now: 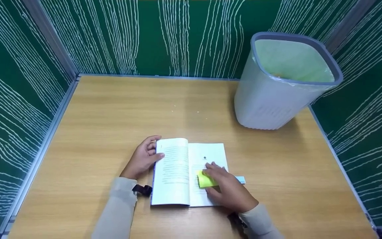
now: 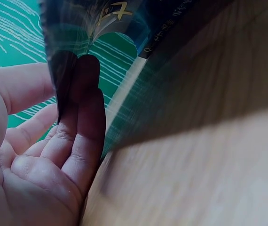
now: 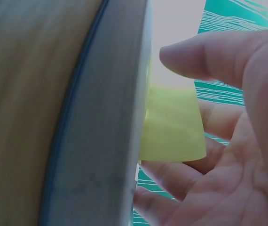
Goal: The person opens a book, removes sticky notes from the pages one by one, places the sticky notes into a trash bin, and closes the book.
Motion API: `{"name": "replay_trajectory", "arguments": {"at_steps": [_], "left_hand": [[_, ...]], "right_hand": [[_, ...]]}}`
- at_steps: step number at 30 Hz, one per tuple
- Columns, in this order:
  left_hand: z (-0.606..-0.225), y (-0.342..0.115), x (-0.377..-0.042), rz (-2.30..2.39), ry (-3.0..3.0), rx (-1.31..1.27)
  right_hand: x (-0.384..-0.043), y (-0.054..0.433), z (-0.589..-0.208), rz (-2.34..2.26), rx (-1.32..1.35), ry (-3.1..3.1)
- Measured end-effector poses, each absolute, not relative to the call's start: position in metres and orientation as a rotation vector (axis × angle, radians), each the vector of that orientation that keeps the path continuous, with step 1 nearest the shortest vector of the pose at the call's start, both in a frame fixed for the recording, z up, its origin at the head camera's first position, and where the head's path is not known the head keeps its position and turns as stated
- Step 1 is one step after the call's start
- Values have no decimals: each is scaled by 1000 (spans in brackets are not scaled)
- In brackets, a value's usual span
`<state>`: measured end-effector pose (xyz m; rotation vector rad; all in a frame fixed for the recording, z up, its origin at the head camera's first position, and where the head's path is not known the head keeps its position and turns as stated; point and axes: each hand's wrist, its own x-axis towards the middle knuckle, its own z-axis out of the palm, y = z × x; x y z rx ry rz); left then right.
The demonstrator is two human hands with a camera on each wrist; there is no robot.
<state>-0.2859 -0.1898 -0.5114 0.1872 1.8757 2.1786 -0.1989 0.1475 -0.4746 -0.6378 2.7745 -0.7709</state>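
Observation:
An open book (image 1: 172,172) lies in front of me, with printed text on its left page and a few lines on its right page. My left hand (image 1: 143,157) grips the book's left edge, the thumb on the page and the fingers (image 2: 84,117) behind the dark cover. On the right page is a yellow sticky note (image 1: 206,179), its free end standing off the paper in the right wrist view. My right hand (image 1: 227,189) lies over it, fingertips at the note's upper part and the thumb (image 3: 190,56) apart from it. A light blue tab (image 1: 240,179) sticks out past the book's right edge.
A tall bin (image 1: 274,99) with a grey rim and a pale green liner stands at the back right of the wooden table (image 1: 111,109). Small white specks lie mid-table. Green panels (image 1: 148,39) with white lines enclose the back and both sides.

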Motion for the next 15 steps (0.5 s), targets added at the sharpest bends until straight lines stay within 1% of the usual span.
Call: {"name": "replay_trajectory", "arguments": {"at_steps": [7,15], "left_hand": [[-515,-192,-280,2180,1897,163],[-516,-191,-286,2179,1918,213]], "right_hand": [[-197,149,-479,-869,-704,2803],[-201,152,-480,-972,-676,2822]]}}
